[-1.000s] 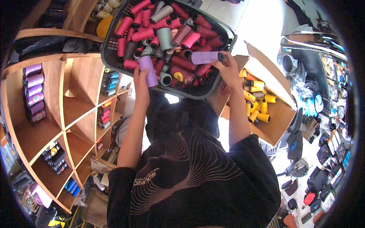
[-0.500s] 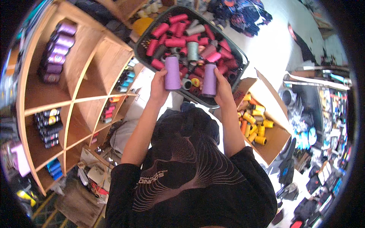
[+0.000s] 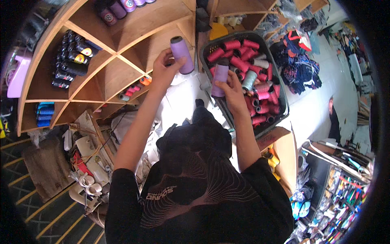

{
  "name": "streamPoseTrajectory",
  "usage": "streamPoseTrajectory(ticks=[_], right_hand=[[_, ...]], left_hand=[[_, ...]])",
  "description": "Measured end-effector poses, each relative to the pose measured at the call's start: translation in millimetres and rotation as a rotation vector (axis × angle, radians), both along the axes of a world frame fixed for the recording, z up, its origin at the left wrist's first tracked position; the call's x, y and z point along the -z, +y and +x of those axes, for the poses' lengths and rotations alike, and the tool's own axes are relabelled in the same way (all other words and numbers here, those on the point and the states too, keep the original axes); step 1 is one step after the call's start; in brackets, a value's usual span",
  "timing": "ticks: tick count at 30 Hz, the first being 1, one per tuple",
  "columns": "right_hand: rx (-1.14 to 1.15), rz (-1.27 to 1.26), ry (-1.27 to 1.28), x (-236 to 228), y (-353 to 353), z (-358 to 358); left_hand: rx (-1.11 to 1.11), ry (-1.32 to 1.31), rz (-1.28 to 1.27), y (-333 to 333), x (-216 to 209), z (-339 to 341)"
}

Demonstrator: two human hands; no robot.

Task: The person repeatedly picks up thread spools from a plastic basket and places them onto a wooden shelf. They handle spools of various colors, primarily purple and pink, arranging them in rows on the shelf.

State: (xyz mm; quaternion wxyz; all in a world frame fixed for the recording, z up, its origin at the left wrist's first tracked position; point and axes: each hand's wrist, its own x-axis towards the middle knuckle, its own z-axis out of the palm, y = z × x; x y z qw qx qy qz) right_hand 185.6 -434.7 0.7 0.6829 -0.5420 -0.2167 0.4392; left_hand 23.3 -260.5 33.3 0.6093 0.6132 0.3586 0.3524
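My left hand [image 3: 162,71] grips a light purple thread spool [image 3: 181,55], held upright in front of the wooden shelf unit [image 3: 122,53]. My right hand [image 3: 232,90] holds a second purple thread spool [image 3: 219,77] just above the left rim of a dark plastic crate [image 3: 280,118]. The crate is filled with several pink, red and grey spools [image 3: 252,81]. Both my forearms reach up from my black printed shirt.
The shelf's compartments hold dark purple spools [image 3: 118,8] at the top, black spools [image 3: 71,57] at left, blue spools [image 3: 44,114] lower down. A cardboard box [image 3: 284,150] with yellow spools stands at right. Clutter and cables [image 3: 87,162] lie at lower left.
My view has swung left toward the shelves. Both hands lifted their purple spools out of the crate; the left one has moved over to the shelf compartments.
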Motion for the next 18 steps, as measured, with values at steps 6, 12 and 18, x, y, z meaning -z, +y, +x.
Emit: streamPoseTrajectory(ticks=[6, 12, 18], right_hand=[[-0.057, 0.111, -0.267, 0, 103, 5], [0.093, 0.372, -0.755, -14, 211, 19], [0.18, 0.275, -1.018, -42, 306, 30]], left_hand=[[-0.148, -0.115, 0.192, 68, -9, -2], [-0.394, -0.046, 0.436, 111, 1, -8], [-0.638, -0.016, 0.657, 159, 18, -32]])
